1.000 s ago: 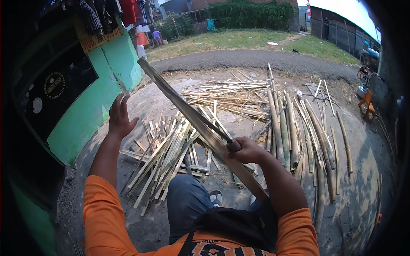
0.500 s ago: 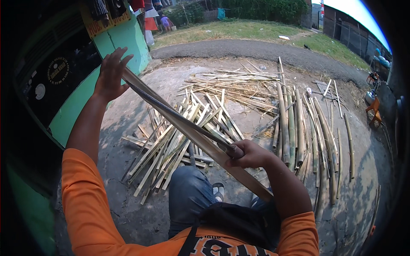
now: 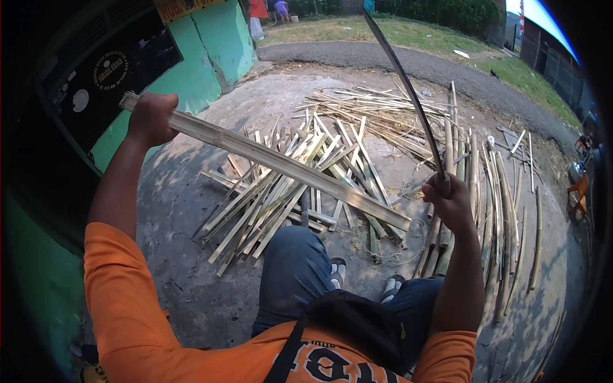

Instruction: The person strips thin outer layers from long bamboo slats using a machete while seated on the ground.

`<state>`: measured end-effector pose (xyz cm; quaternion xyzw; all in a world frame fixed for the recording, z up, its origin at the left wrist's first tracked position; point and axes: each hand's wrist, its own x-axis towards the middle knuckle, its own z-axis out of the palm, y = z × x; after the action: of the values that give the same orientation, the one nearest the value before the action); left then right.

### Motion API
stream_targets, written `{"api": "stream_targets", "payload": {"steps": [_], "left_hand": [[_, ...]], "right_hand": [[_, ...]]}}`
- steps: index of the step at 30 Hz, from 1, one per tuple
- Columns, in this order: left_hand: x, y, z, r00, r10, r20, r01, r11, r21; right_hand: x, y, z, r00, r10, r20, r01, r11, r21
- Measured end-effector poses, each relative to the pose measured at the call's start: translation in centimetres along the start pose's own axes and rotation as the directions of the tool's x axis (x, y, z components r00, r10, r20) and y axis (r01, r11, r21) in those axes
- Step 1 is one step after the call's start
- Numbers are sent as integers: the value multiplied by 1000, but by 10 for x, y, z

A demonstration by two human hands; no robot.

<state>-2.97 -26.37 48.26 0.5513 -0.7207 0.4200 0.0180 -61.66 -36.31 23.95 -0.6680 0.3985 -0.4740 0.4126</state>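
Note:
My left hand [image 3: 152,119] is closed round the upper left end of a split bamboo slat [image 3: 281,163]. The slat slants down to the right in front of me, its other end free in the air. In my right hand [image 3: 452,203] is the handle of a machete [image 3: 412,92]. Its long, dark, slightly curved blade points up and away, apart from the slat. Beneath the slat, a heap of split bamboo strips [image 3: 268,217] lies crisscrossed on the ground.
Whole bamboo poles [image 3: 474,169] lie lengthwise at the right. Thin strips [image 3: 377,105] are scattered farther back, before a paved road [image 3: 357,56]. A green wall [image 3: 217,48] stands at the left, and an orange chair [image 3: 578,195] at the far right.
My left hand has gone from open to gripping the slat's end. The machete has swung from lying along the slat to pointing upward, and my right hand has moved right.

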Motion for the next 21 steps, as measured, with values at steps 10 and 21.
{"api": "stream_targets", "payload": {"steps": [10, 21], "left_hand": [[-191, 117, 5, 658, -641, 394, 695, 719, 9], [-275, 250, 25, 269, -606, 748, 940, 336, -65]], "right_hand": [[3, 43, -30, 976, 147, -158, -144, 989, 30], [-2, 23, 25, 922, 313, 227, -328, 944, 29]]}}
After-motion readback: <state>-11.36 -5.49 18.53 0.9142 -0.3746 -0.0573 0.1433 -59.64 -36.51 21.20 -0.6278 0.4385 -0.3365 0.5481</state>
